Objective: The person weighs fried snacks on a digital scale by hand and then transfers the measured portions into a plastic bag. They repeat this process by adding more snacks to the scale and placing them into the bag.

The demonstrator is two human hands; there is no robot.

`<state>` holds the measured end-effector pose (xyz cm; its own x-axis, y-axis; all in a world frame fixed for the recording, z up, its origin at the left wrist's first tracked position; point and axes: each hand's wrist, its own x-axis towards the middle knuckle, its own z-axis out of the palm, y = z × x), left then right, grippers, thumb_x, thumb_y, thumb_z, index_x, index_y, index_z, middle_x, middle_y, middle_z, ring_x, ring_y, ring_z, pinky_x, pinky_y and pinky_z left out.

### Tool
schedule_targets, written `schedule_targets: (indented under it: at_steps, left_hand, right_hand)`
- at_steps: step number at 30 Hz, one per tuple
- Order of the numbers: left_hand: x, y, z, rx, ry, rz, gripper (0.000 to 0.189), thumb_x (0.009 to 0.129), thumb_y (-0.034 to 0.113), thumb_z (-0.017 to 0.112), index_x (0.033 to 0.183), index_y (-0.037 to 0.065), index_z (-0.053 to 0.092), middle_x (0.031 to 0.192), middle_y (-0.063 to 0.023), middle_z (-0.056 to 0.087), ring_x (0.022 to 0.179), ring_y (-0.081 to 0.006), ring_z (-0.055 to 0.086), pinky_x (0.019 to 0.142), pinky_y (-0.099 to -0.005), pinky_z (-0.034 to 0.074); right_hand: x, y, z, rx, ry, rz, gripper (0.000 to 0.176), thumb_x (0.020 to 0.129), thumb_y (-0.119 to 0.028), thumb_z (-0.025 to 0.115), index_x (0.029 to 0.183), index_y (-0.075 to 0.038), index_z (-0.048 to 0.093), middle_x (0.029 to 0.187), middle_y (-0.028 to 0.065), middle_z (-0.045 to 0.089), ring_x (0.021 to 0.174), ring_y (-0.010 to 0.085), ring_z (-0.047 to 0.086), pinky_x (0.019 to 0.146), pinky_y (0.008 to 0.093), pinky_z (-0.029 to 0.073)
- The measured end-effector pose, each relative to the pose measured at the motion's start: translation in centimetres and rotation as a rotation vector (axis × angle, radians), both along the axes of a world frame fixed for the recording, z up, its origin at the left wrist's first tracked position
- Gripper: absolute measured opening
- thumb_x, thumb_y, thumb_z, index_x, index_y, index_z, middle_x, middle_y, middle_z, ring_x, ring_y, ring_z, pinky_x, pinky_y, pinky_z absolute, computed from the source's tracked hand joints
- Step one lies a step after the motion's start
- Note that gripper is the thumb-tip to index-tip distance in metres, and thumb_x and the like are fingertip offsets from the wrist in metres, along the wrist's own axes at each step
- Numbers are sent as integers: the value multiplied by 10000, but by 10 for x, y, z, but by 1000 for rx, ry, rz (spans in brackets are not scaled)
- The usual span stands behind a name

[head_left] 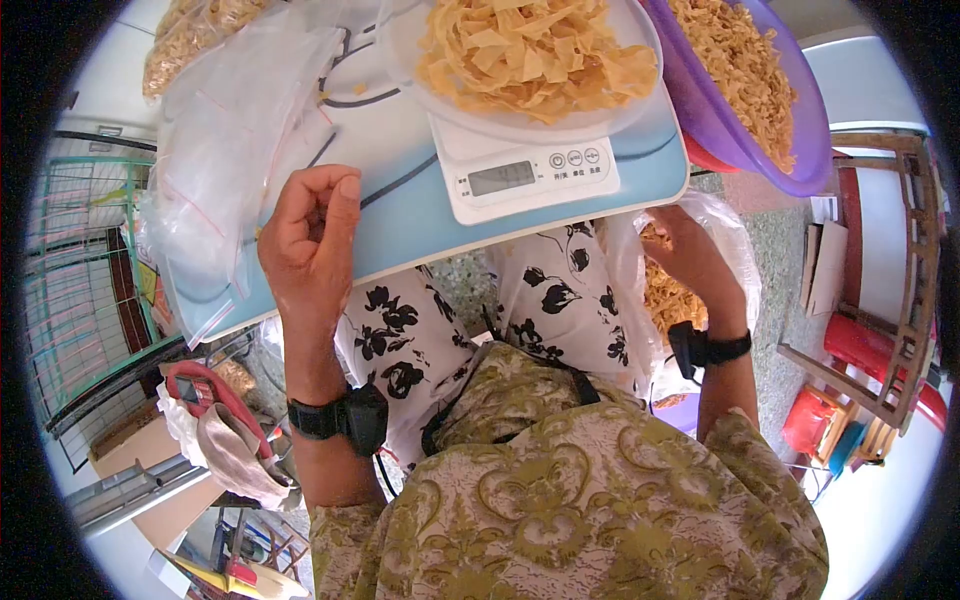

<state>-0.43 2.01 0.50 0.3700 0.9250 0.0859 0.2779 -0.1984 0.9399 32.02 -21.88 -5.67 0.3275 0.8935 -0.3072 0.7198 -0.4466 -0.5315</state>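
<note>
My left hand (310,240) hovers over the near edge of the pale blue table (400,210), fingers curled loosely with nothing visible in them. My right hand (690,255) is below the table edge at my lap, gripping a clear plastic bag (730,240) filled with yellow chips. A white digital scale (525,170) stands on the table, carrying a clear tray (620,110) heaped with wide yellow chips (530,50).
A purple basin (770,150) of thinner chips sits at the table's right. Empty zip bags (230,140) lie piled on the left, with a filled bag (190,35) behind. Wooden furniture (900,290) stands right, a green wire rack (80,280) left.
</note>
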Motion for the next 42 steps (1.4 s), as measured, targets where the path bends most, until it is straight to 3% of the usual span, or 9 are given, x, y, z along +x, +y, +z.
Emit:
schedule_targets:
  at_steps: [4, 8, 10, 14, 16, 20, 22, 25, 42]
  left_hand:
    - [1, 0, 0, -10, 14, 11, 105, 933, 129, 605, 990, 46, 636, 752, 65, 532, 641, -11, 419, 553, -161, 313]
    - [0, 2, -4, 27, 13, -1, 108, 934, 128, 605, 995, 45, 634, 755, 66, 532, 650, -12, 421, 562, -162, 318]
    - [-1, 2, -4, 4, 6, 1, 111, 933, 129, 607, 996, 41, 634, 764, 62, 539, 663, -14, 430, 576, -162, 331]
    - [1, 1, -3, -11, -21, 4, 111, 932, 130, 609, 995, 41, 634, 769, 57, 544, 665, -17, 436, 578, -163, 336]
    - [1, 0, -2, 3, 7, 9, 113, 931, 132, 611, 995, 42, 635, 768, 54, 546, 661, -19, 439, 574, -164, 335]
    - [1, 1, -4, 0, -7, 15, 117, 931, 136, 613, 998, 43, 636, 761, 54, 545, 653, -18, 439, 567, -163, 332]
    - [0, 1, -2, -27, 11, 13, 117, 930, 136, 615, 998, 44, 638, 758, 54, 545, 651, -17, 443, 566, -161, 336]
    - [-1, 1, -4, -15, 4, 13, 115, 929, 135, 616, 996, 45, 639, 759, 58, 544, 650, -15, 439, 565, -159, 332]
    - [1, -1, 1, -10, -2, -1, 117, 927, 139, 612, 993, 47, 643, 788, 53, 569, 683, -18, 455, 593, -166, 356]
  right_hand:
    - [-5, 9, -36, 142, -90, 129, 617, 756, -60, 636, 1348, -53, 462, 1371, 223, 451, 1316, 368, 370, 1094, 445, 318]
    - [-10, 7, -70, 156, -348, 224, 610, 768, -62, 628, 1353, -54, 455, 1376, 220, 447, 1324, 367, 359, 1091, 436, 325]
    - [-13, 5, -73, 183, -463, 207, 578, 728, -36, 665, 1271, -29, 467, 1190, 226, 557, 1127, 419, 509, 968, 484, 430]
    - [-11, 9, -62, 120, -279, -38, 545, 756, -95, 683, 1260, -37, 485, 1173, 223, 570, 1107, 406, 534, 942, 480, 451]
    - [-11, 8, -50, -276, -335, -211, 467, 803, -175, 668, 1224, -39, 520, 1175, 218, 575, 1091, 404, 552, 911, 474, 473]
    - [3, -25, -73, -363, -386, -116, 420, 840, -181, 593, 1215, -2, 533, 1240, 240, 544, 1169, 403, 504, 970, 457, 430]
    - [-1, -34, -92, 79, -559, 45, 345, 868, -211, 585, 1163, -33, 562, 1159, 185, 597, 1002, 399, 601, 847, 479, 506]
    - [-7, -35, -97, 26, -194, 16, 304, 870, -165, 555, 1142, -31, 570, 1138, 188, 603, 997, 372, 611, 828, 476, 513]
    - [-24, -38, -82, -130, -465, 72, 320, 820, -47, 543, 1139, -52, 570, 1071, 176, 602, 889, 386, 632, 711, 444, 545]
